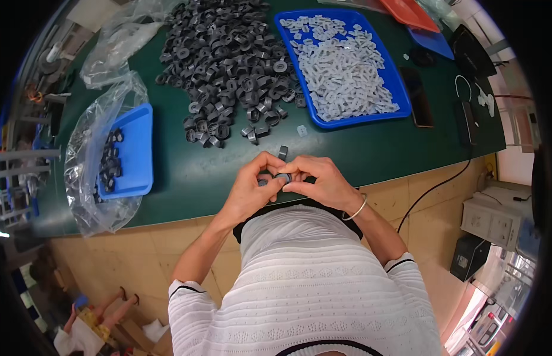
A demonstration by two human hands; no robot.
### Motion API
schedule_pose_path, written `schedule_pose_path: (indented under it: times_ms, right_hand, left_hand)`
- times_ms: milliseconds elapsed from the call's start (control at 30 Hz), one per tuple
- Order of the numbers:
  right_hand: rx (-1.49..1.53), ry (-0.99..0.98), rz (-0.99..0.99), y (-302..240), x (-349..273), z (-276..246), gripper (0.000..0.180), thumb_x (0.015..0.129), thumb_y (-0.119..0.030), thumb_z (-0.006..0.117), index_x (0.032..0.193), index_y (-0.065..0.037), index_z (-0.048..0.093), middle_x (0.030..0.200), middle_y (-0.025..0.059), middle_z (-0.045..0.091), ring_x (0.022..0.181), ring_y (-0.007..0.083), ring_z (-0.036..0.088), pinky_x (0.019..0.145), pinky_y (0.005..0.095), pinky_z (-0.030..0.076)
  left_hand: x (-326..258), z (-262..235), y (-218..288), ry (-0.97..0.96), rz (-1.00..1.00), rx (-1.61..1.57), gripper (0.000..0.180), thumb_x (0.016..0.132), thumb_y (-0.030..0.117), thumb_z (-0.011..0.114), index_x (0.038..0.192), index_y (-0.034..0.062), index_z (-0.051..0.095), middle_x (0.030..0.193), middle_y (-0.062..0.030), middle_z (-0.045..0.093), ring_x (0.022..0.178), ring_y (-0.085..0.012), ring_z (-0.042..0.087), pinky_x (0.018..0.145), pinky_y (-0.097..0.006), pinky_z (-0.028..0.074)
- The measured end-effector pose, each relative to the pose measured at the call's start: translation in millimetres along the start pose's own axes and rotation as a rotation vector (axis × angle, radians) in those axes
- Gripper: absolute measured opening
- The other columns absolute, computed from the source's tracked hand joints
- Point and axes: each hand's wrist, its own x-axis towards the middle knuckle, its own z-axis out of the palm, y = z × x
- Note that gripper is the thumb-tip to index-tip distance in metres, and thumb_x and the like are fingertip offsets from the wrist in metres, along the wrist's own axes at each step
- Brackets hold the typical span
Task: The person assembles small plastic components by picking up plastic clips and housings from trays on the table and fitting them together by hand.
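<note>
Close to the table's front edge, my left hand (252,185) and my right hand (321,179) meet, fingers pinched round a small dark grey plastic ring-shaped part (282,177). Another grey piece (262,182) shows among the fingers of my left hand; whether it is gripped there is unclear. Just beyond my fingertips stands one more grey part (283,152). A heap of such dark grey parts (234,71) spreads over the far middle of the table. To its right, a blue tray (329,123) holds many small whitish translucent plastic pieces (347,77), and one lone piece (302,130) lies outside it.
At the left, a light blue bin (139,151) with several dark parts sits partly inside a clear plastic bag (86,172). A phone (417,98), a black cable and a red tray (411,13) are at the right of the green table (193,178). Another person is behind, lower left.
</note>
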Motion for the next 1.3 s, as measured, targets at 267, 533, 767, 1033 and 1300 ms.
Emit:
schedule_pose_path:
  times_ms: [267, 533, 767, 1033, 1300]
  right_hand:
    - [-0.062, 0.028, -0.097, -6.7, 4.6, -0.5, 0.029, 0.077, -0.002, 0.073, 0.104, -0.003, 0.065, 0.075, 0.0063, 0.057, 0.066, 0.0168, 0.056, 0.060, 0.0306, 0.046]
    - [-0.081, 0.046, -0.081, -4.6, -1.8, 7.5, 0.026, 0.078, -0.002, 0.073, 0.103, -0.002, 0.066, 0.073, 0.0039, 0.059, 0.065, 0.0114, 0.057, 0.058, 0.0271, 0.047]
    - [0.325, 0.060, 0.237, -2.1, 8.3, 5.1, 0.015, 0.090, -0.008, 0.065, 0.101, 0.003, 0.065, 0.079, 0.0024, 0.064, 0.062, 0.0063, 0.058, 0.057, 0.0218, 0.051]
    - [0.060, 0.260, 0.157, -16.6, 11.9, 13.0, 0.012, 0.086, -0.007, 0.066, 0.093, 0.003, 0.063, 0.079, 0.0061, 0.066, 0.066, 0.0081, 0.061, 0.060, 0.0236, 0.054]
    - [-0.210, 0.259, 0.089, -16.5, 7.7, 15.8, 0.016, 0.078, -0.002, 0.067, 0.093, 0.002, 0.062, 0.076, 0.0085, 0.064, 0.065, 0.0132, 0.062, 0.061, 0.0246, 0.055]
  left_hand:
    - [0.6, -4.7, 4.6, -0.002, -0.104, -0.223, 0.017, 0.088, 0.007, 0.063, 0.101, 0.0010, 0.055, 0.085, -0.0030, 0.059, 0.058, -0.0028, 0.051, 0.042, -0.018, 0.036]
    - [2.0, -2.5, -7.1, 0.011, -0.061, -0.125, 0.018, 0.088, 0.010, 0.064, 0.101, 0.0007, 0.055, 0.086, -0.0041, 0.060, 0.057, -0.0033, 0.049, 0.045, -0.019, 0.038]
    - [-6.0, 9.8, -16.3, 0.106, 0.131, -0.420, 0.016, 0.097, 0.016, 0.057, 0.102, 0.0012, 0.055, 0.076, -0.0046, 0.061, 0.047, -0.0031, 0.043, 0.041, -0.017, 0.031]
    - [2.0, 18.3, -29.2, 0.197, 0.027, -0.638, 0.026, 0.099, 0.028, 0.055, 0.088, 0.0046, 0.052, 0.066, -0.0041, 0.059, 0.042, -0.0030, 0.040, 0.038, -0.018, 0.027]
    - [1.0, 34.4, -34.7, 0.330, 0.217, -0.367, 0.024, 0.099, 0.026, 0.055, 0.089, 0.0039, 0.054, 0.063, -0.0009, 0.057, 0.043, -0.0026, 0.041, 0.038, -0.017, 0.028]
